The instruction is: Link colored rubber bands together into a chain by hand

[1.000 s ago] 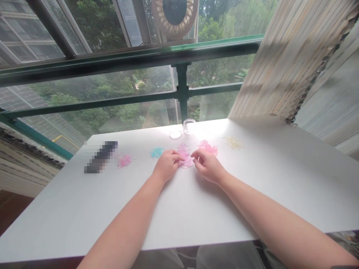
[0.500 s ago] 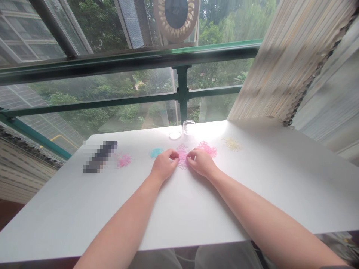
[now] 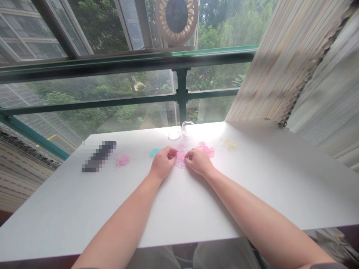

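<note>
Between my hands on the white table lies a loose pile of thin pinkish-purple loops, which look like small rubber bands [image 3: 181,157]. My left hand [image 3: 165,161] is at the pile's left edge, thumb and fingertips drawn together in a pinch. At the right edge my right hand [image 3: 198,160] is pinched in the same way, its fingertips low against the loops. Whatever either pinch holds is too small to make out. A blue pile [image 3: 154,152] sits just left of my left hand, and a brighter pink pile [image 3: 206,149] lies behind my right hand.
A clear round tub [image 3: 187,128] and its flat lid [image 3: 174,135] stand at the table's back edge. Another pink pile [image 3: 123,160] and a blurred-out dark object [image 3: 99,156] lie left. Yellowish loops [image 3: 229,144] lie right. Behind are a railing [image 3: 182,82] and a fan [image 3: 176,20].
The view has shifted slightly. Both hands stay pinched at the pinkish-purple pile, with little visible movement of their own.
</note>
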Demonstrator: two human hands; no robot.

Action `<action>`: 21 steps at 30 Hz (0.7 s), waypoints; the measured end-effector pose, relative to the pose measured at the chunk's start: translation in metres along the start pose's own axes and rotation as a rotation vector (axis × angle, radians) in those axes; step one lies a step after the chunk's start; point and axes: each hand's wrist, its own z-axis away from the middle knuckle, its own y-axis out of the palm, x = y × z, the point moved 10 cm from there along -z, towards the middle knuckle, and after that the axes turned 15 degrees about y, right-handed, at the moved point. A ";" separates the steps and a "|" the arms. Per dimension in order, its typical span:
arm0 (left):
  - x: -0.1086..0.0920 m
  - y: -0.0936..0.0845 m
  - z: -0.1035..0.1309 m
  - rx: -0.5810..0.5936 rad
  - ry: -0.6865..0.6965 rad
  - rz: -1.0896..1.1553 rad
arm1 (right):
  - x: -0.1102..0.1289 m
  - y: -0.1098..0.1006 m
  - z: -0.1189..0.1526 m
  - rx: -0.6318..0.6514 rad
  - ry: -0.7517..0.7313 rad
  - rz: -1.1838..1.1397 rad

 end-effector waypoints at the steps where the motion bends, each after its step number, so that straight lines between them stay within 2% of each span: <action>1: 0.001 0.000 0.000 -0.005 -0.004 0.005 | 0.000 -0.001 0.000 -0.002 -0.004 -0.010; 9: 0.008 0.001 0.004 -0.006 -0.055 0.061 | 0.003 -0.015 0.003 -0.024 -0.061 -0.146; 17: 0.010 0.002 0.006 -0.005 -0.072 0.081 | 0.029 -0.033 0.028 -0.049 -0.337 -0.266; 21: 0.006 -0.001 0.009 0.024 -0.071 0.020 | 0.036 -0.042 0.040 -0.068 -0.413 -0.304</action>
